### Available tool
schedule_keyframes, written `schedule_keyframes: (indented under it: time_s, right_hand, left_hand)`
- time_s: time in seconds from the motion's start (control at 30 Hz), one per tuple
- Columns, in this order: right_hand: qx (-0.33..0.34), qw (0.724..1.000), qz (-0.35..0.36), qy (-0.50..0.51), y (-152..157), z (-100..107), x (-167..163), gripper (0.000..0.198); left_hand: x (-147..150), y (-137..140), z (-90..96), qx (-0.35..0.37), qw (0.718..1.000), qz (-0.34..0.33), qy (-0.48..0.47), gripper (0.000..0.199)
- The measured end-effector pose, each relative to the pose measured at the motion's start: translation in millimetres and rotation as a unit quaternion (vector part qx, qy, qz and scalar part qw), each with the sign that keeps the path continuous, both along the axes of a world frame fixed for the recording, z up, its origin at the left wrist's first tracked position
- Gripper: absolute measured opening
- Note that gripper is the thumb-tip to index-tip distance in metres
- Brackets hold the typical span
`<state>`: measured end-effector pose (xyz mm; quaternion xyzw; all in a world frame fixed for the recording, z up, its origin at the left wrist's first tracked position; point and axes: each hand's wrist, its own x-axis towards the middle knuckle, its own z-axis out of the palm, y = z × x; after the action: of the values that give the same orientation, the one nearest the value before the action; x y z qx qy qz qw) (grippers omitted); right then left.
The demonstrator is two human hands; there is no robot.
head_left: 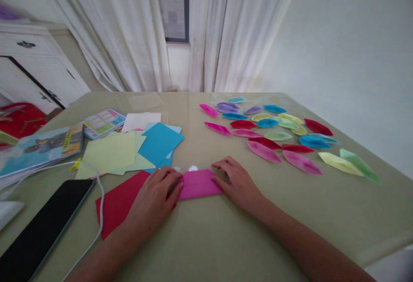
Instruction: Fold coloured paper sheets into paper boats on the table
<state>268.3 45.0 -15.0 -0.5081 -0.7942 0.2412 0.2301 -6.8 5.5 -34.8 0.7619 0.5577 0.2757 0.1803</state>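
A folded pink sheet of paper [198,184] lies flat on the table in front of me, long and narrow with slanted far corners. My left hand [158,191] is closed on its left end, thumb and fingertips against the paper. At the right end, the thumb of my right hand [237,183] touches the edge, while its index finger is stretched out beyond the far corner, apart from the thumb. Under my left hand and wrist lies red paper [121,202], partly hidden. Just behind the pink paper sits a small whitish round spot [192,168], which I cannot identify.
Folded paper boat-like shapes in several colours [266,149] spread over the right of the table [290,230]. To the left are yellow sheets [109,151], blue sheets [161,142], a magazine [48,144], a black phone [48,226] and a white cable [102,204].
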Motion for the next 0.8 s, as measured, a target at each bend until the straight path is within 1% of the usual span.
schedule_keyframes:
  time_s: [0.1, 0.23, 0.33, 0.4, 0.47, 0.57, 0.6, 0.7, 0.8]
  right_hand:
    - [-0.012, 1.000, 0.013, -0.006, 1, 1, 1, 0.022]
    - [-0.020, 0.999, 0.029, -0.002, 1, 2, 2, 0.013]
    - [-0.021, 0.999, 0.035, 0.011, -1, 4, 1, 0.013]
    - [-0.032, 0.997, 0.036, 0.052, -2, 8, 1, 0.011]
    - [-0.053, 0.992, 0.038, 0.111, -3, 13, 3, 0.009]
    - [-0.075, 0.979, 0.041, 0.184, -4, 19, 5, 0.018]
    - [-0.083, 0.975, 0.042, 0.201, -5, 19, 6, 0.019]
    - [-0.111, 0.963, 0.040, 0.243, -6, 19, 9, 0.024]
    - [-0.137, 0.948, 0.029, 0.287, -8, 19, 9, 0.029]
  left_hand:
    - [1, 1, 1.4, -0.021, 1.000, -0.003, -0.016, 0.021]
    - [4, -1, 5.4, -0.060, 0.997, 0.001, -0.049, 0.011]
    - [5, -7, 13.1, -0.082, 0.993, 0.003, -0.086, 0.016]
    - [5, -10, 20.0, -0.092, 0.990, 0.000, -0.110, 0.023]
    - [4, -11, 26.3, -0.106, 0.981, 0.004, -0.164, 0.026]
    - [2, -9, 31.9, -0.113, 0.959, 0.023, -0.258, 0.025]
    - [1, -9, 32.9, -0.112, 0.954, 0.030, -0.275, 0.024]
    - [2, -10, 35.0, -0.105, 0.951, 0.044, -0.287, 0.024]
    - [5, -14, 36.8, -0.127, 0.936, 0.051, -0.326, 0.024]
